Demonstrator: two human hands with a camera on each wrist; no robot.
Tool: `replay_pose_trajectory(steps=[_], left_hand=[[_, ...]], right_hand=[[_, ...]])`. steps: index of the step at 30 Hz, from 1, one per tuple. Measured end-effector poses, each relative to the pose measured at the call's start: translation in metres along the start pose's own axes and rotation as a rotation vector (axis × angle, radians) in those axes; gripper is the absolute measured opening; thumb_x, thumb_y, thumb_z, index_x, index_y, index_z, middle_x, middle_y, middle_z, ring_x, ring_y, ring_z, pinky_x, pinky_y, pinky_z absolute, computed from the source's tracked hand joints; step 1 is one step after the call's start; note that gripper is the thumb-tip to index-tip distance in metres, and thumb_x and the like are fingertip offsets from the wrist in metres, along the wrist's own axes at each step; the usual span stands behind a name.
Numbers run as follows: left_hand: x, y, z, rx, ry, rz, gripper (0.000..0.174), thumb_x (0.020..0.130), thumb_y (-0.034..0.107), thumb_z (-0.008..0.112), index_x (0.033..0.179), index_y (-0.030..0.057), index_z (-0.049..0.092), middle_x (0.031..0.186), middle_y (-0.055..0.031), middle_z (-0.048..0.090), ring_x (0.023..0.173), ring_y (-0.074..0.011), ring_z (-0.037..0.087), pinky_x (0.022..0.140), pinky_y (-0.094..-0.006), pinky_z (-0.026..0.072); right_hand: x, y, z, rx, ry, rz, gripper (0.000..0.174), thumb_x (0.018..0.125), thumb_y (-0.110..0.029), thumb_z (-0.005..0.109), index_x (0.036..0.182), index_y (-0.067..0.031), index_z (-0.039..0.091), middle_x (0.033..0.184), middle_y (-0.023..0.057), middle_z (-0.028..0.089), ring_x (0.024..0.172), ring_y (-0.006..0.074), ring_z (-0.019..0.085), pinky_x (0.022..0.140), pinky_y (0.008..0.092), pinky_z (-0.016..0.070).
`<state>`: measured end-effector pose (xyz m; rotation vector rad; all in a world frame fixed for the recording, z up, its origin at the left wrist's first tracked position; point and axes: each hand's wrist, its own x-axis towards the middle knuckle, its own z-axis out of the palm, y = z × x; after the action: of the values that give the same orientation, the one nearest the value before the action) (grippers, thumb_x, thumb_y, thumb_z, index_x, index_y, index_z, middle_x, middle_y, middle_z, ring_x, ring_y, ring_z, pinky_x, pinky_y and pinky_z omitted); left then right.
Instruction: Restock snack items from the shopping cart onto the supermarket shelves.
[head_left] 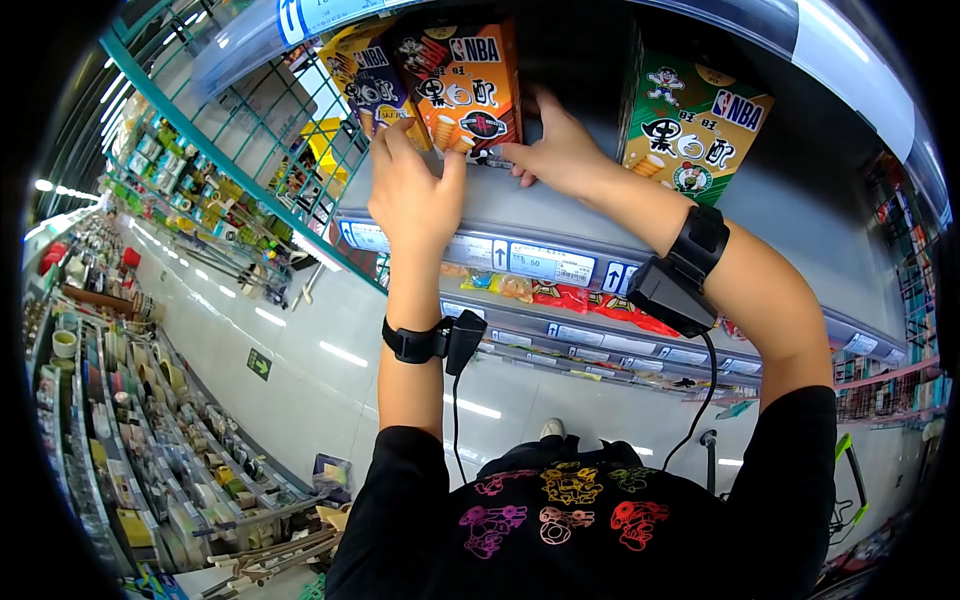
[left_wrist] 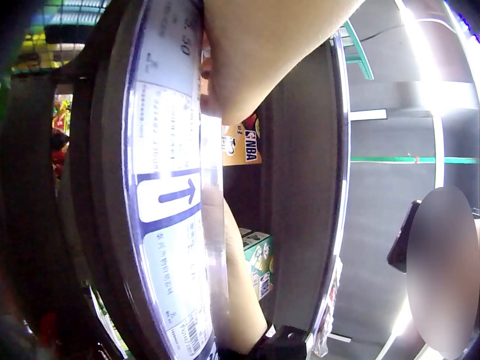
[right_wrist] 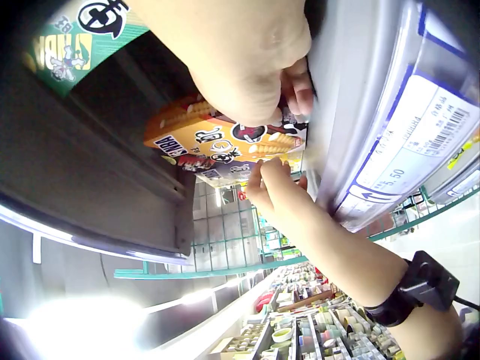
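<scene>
An orange snack box (head_left: 470, 85) with an NBA logo stands on the shelf beside a purple and yellow box (head_left: 371, 88) of the same design. My left hand (head_left: 415, 190) is at their front, its fingers on the purple box's lower part and its thumb up against the orange box. At the orange box's lower right corner, my right hand (head_left: 560, 150) touches with its thumb; the index finger reaches up along the side. In the right wrist view, other fingers (right_wrist: 298, 90) of that hand bend down near the shelf. The left wrist view mostly shows the right forearm (left_wrist: 262, 45).
A green and gold box (head_left: 695, 130) stands further right on the same grey shelf (head_left: 800, 260). Price labels (head_left: 545, 262) run along its front edge. A teal wire rack (head_left: 240, 130) closes the left end. Snack packets (head_left: 560, 296) lie on the shelf below.
</scene>
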<state>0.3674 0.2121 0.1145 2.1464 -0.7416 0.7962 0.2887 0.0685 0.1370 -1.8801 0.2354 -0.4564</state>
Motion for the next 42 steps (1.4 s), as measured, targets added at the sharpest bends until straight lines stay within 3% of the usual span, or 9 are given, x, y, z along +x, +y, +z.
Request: replay_pose_trajectory(steps=[1, 9, 13, 16, 19, 22, 31, 42], left_hand=[[0.000, 0.000, 0.000, 0.003, -0.013, -0.005, 0.048, 0.073, 0.031, 0.059, 0.113, 0.0045, 0.049, 0.115, -0.0157, 0.050, 0.097, -0.0341, 0.055, 0.074, -0.0430, 0.0467], [0.000, -0.004, 0.003, 0.017, -0.049, -0.014, 0.055, 0.074, 0.033, 0.058, 0.123, 0.0100, 0.046, 0.121, -0.0163, 0.051, 0.102, -0.0356, 0.055, 0.081, -0.0421, 0.0446], [0.000, 0.000, 0.001, 0.001, -0.024, 0.008, 0.047, 0.073, 0.030, 0.058, 0.112, 0.0046, 0.049, 0.117, -0.0148, 0.050, 0.097, -0.0339, 0.056, 0.074, -0.0426, 0.0471], [0.000, 0.000, 0.001, -0.074, -0.018, -0.020, 0.041, 0.072, 0.028, 0.058, 0.105, 0.0061, 0.051, 0.115, -0.0142, 0.050, 0.095, -0.0339, 0.057, 0.072, -0.0423, 0.0471], [0.000, 0.001, -0.001, -0.080, -0.031, -0.009, 0.035, 0.071, 0.027, 0.058, 0.100, 0.0080, 0.053, 0.116, -0.0135, 0.050, 0.094, -0.0337, 0.057, 0.071, -0.0421, 0.0471], [0.000, -0.001, 0.001, -0.026, -0.015, 0.028, 0.034, 0.070, 0.027, 0.059, 0.099, 0.0095, 0.056, 0.118, -0.0135, 0.049, 0.093, -0.0334, 0.058, 0.072, -0.0417, 0.0473], [0.000, -0.002, 0.000, 0.006, -0.049, 0.021, 0.031, 0.070, 0.028, 0.059, 0.095, 0.0106, 0.062, 0.119, -0.0135, 0.048, 0.094, -0.0326, 0.058, 0.074, -0.0408, 0.0475], [0.000, -0.003, 0.000, 0.011, -0.059, 0.037, 0.030, 0.071, 0.029, 0.057, 0.093, 0.0104, 0.063, 0.109, -0.0089, 0.052, 0.092, -0.0296, 0.057, 0.073, -0.0406, 0.0470]], right_hand=[[-0.001, -0.002, -0.001, -0.017, -0.014, 0.007, 0.078, 0.077, -0.004, 0.064, 0.138, -0.0026, 0.014, 0.111, 0.0185, 0.055, 0.066, 0.0171, 0.062, 0.053, 0.0259, 0.0531], [0.001, 0.002, -0.001, 0.049, -0.040, 0.020, 0.076, 0.081, 0.001, 0.055, 0.141, -0.0043, 0.009, 0.087, 0.0194, 0.062, 0.068, 0.0191, 0.064, 0.059, 0.0275, 0.0547], [0.002, 0.004, -0.001, 0.070, -0.046, 0.003, 0.075, 0.082, 0.001, 0.054, 0.141, -0.0022, 0.008, 0.086, 0.0197, 0.062, 0.071, 0.0212, 0.065, 0.061, 0.0289, 0.0553], [0.004, 0.008, -0.001, 0.120, -0.054, -0.015, 0.075, 0.082, 0.002, 0.054, 0.140, -0.0008, 0.007, 0.106, 0.0250, 0.056, 0.076, 0.0236, 0.065, 0.063, 0.0293, 0.0554], [0.004, 0.007, -0.001, 0.131, -0.052, -0.024, 0.075, 0.081, 0.002, 0.055, 0.140, -0.0007, 0.009, 0.127, 0.0270, 0.040, 0.081, 0.0250, 0.065, 0.066, 0.0289, 0.0552], [0.009, 0.013, -0.002, 0.115, -0.087, -0.038, 0.074, 0.080, 0.002, 0.056, 0.139, -0.0003, 0.010, 0.136, 0.0249, 0.027, 0.084, 0.0254, 0.064, 0.067, 0.0286, 0.0549], [0.009, 0.013, -0.001, 0.033, -0.052, -0.036, 0.080, 0.077, 0.001, 0.060, 0.139, 0.0004, 0.010, 0.135, 0.0236, 0.033, 0.086, 0.0234, 0.064, 0.071, 0.0274, 0.0529], [0.009, 0.014, 0.000, -0.016, -0.027, -0.085, 0.087, 0.073, 0.000, 0.062, 0.140, 0.0003, 0.008, 0.139, 0.0218, 0.030, 0.092, 0.0236, 0.062, 0.079, 0.0285, 0.0500]])
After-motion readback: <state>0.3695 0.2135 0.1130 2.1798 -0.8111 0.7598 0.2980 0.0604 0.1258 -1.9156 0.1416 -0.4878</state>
